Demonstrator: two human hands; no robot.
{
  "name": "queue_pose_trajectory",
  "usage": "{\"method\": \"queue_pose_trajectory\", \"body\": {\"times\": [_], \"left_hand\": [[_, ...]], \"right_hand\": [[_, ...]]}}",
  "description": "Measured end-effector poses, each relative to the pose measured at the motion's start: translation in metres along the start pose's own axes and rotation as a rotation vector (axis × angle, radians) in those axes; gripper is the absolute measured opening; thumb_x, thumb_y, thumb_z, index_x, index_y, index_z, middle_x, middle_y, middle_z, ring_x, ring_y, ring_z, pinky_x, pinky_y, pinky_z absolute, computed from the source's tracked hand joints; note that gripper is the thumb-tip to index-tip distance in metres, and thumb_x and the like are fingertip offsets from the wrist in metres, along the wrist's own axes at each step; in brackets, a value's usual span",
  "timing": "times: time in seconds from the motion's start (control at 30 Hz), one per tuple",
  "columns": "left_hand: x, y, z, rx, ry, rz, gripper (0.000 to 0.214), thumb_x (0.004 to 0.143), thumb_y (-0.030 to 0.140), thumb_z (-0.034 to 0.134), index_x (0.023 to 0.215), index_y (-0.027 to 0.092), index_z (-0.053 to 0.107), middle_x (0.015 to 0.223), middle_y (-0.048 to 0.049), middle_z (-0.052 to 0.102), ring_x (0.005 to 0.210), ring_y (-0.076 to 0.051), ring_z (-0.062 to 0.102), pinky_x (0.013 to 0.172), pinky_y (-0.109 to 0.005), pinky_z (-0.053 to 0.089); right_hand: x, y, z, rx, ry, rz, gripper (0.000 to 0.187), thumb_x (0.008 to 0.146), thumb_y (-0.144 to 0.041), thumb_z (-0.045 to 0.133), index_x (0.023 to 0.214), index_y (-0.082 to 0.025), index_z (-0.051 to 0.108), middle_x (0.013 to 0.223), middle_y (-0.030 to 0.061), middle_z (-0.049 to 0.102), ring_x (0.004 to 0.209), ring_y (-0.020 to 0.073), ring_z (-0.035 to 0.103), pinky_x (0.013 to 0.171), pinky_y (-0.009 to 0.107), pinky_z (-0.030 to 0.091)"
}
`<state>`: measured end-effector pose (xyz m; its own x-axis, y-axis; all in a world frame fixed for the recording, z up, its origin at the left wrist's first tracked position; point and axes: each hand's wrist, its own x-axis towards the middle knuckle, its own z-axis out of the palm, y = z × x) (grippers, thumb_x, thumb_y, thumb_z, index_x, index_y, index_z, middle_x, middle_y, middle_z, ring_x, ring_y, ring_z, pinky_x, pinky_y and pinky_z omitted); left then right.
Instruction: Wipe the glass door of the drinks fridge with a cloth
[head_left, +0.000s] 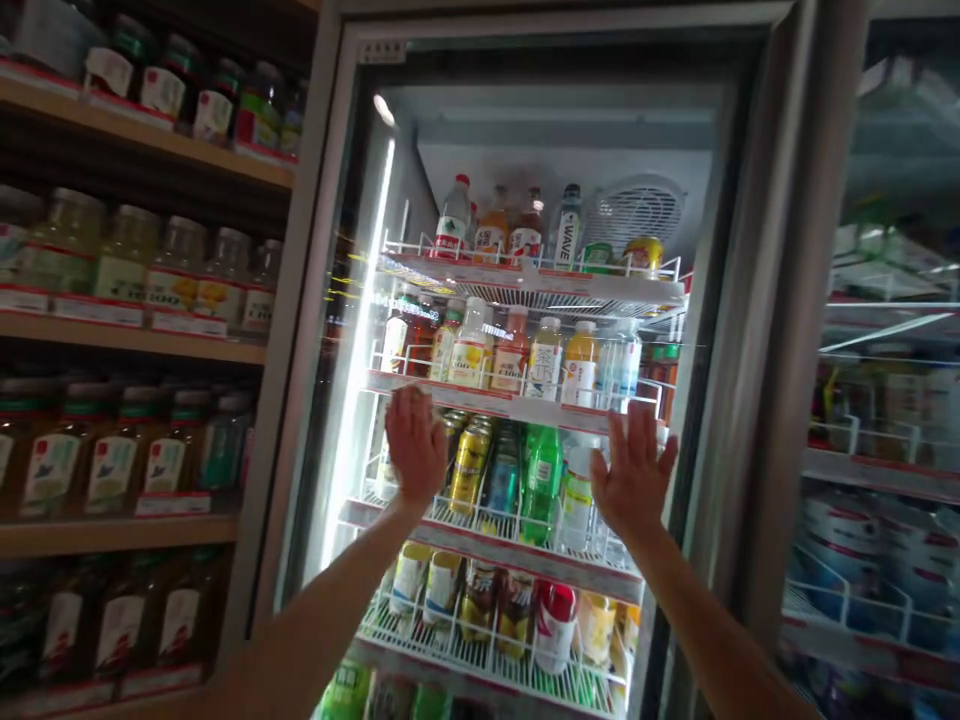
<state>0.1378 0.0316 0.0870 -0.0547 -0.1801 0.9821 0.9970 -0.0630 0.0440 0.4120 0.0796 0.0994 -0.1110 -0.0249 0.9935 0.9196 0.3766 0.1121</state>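
A lit drinks fridge (570,140) stands in front of me behind what looks like a glass door. My left hand (416,447) is raised before its left half, palm forward and fingers stretched out, holding nothing. Level with the third shelf on the right, my right hand (637,472) is held up the same way, fingers spread. Whether either palm touches the glass I cannot tell. Between the hands show a gold can (470,462) and a green bottle (541,480). Above them, a row of bottles including a yellow-labelled one (471,350) stands on the second shelf.
Wooden shelves (135,335) with rows of jars and bottles line the left side. A metal door frame (780,330) borders the fridge on the right. Beyond it is another shelved cabinet (885,470). A round vent (637,208) sits at the fridge's upper back.
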Motion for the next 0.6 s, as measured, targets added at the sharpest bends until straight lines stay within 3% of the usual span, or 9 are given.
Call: {"method": "queue_pose_trajectory", "body": {"times": [0.13,0.2,0.23,0.3,0.37,0.43,0.5,0.53,0.6], "left_hand": [[-0.025,0.069,0.004,-0.141,-0.243,0.425,0.042,0.086,0.024,0.043,0.128,0.023,0.045,0.146,-0.0026,0.034,0.139,-0.022,0.021,0.114,-0.042,0.025],[-0.029,0.076,0.003,-0.185,-0.298,0.555,0.039,0.086,0.027,0.044,0.124,0.023,0.05,0.144,-0.0011,0.039,0.138,-0.022,0.023,0.113,-0.042,0.027],[-0.027,0.068,0.001,-0.192,-0.303,0.561,0.038,0.085,0.027,0.044,0.122,0.022,0.051,0.143,-0.0024,0.04,0.138,-0.023,0.023,0.113,-0.043,0.026],[-0.018,0.031,-0.003,-0.165,-0.253,0.468,0.038,0.085,0.027,0.046,0.122,0.021,0.051,0.141,-0.006,0.042,0.137,-0.024,0.025,0.111,-0.043,0.028],[-0.007,-0.015,-0.009,-0.105,-0.147,0.323,0.039,0.085,0.026,0.048,0.123,0.017,0.049,0.14,-0.0114,0.043,0.136,-0.025,0.028,0.109,-0.043,0.031],[-0.003,-0.048,-0.013,-0.031,-0.02,0.099,0.042,0.085,0.025,0.047,0.127,0.016,0.045,0.143,-0.0143,0.037,0.136,-0.026,0.027,0.109,-0.047,0.03],[-0.008,-0.054,-0.015,-0.013,0.029,-0.018,0.045,0.087,0.024,0.044,0.131,0.014,0.041,0.146,-0.016,0.031,0.138,-0.028,0.022,0.11,-0.05,0.026],[-0.014,-0.047,-0.016,-0.033,0.005,0.006,0.046,0.087,0.023,0.044,0.132,0.014,0.039,0.147,-0.0157,0.03,0.139,-0.028,0.019,0.11,-0.05,0.025],[-0.027,-0.029,-0.016,-0.106,-0.122,0.218,0.047,0.086,0.024,0.045,0.132,0.016,0.04,0.146,-0.0119,0.032,0.14,-0.027,0.016,0.111,-0.048,0.026]], "right_hand": [[0.049,-0.015,0.007,0.001,0.018,0.014,0.057,0.09,-0.04,0.035,0.143,-0.021,0.027,0.15,0.0112,0.027,0.14,0.0272,0.019,0.111,0.051,0.011],[0.06,-0.02,0.012,-0.01,-0.011,0.005,0.057,0.09,-0.039,0.036,0.143,-0.021,0.027,0.15,0.0106,0.027,0.14,0.0272,0.019,0.111,0.051,0.011],[0.062,-0.021,0.014,-0.018,-0.02,-0.003,0.057,0.089,-0.039,0.036,0.143,-0.021,0.028,0.15,0.0103,0.027,0.14,0.027,0.019,0.111,0.051,0.012],[0.061,-0.021,0.016,-0.035,-0.021,-0.011,0.056,0.089,-0.04,0.037,0.142,-0.021,0.03,0.149,0.0101,0.028,0.14,0.0266,0.02,0.111,0.051,0.014],[0.057,-0.021,0.015,-0.05,-0.014,-0.008,0.055,0.089,-0.04,0.037,0.14,-0.02,0.034,0.148,0.0109,0.031,0.139,0.0267,0.022,0.111,0.051,0.015],[0.055,-0.021,0.014,-0.055,-0.001,-0.009,0.053,0.088,-0.04,0.038,0.137,-0.018,0.038,0.147,0.0123,0.033,0.138,0.0275,0.024,0.111,0.051,0.015],[0.055,-0.021,0.013,-0.052,0.008,-0.007,0.052,0.089,-0.039,0.038,0.136,-0.017,0.04,0.146,0.0131,0.034,0.138,0.028,0.025,0.11,0.051,0.017],[0.055,-0.021,0.013,-0.05,0.013,-0.011,0.052,0.089,-0.039,0.038,0.135,-0.017,0.041,0.146,0.0133,0.035,0.138,0.028,0.025,0.11,0.051,0.017],[0.055,-0.019,0.015,-0.048,0.037,-0.03,0.052,0.089,-0.039,0.037,0.136,-0.017,0.041,0.145,0.0136,0.036,0.138,0.0277,0.026,0.11,0.05,0.019]]}}
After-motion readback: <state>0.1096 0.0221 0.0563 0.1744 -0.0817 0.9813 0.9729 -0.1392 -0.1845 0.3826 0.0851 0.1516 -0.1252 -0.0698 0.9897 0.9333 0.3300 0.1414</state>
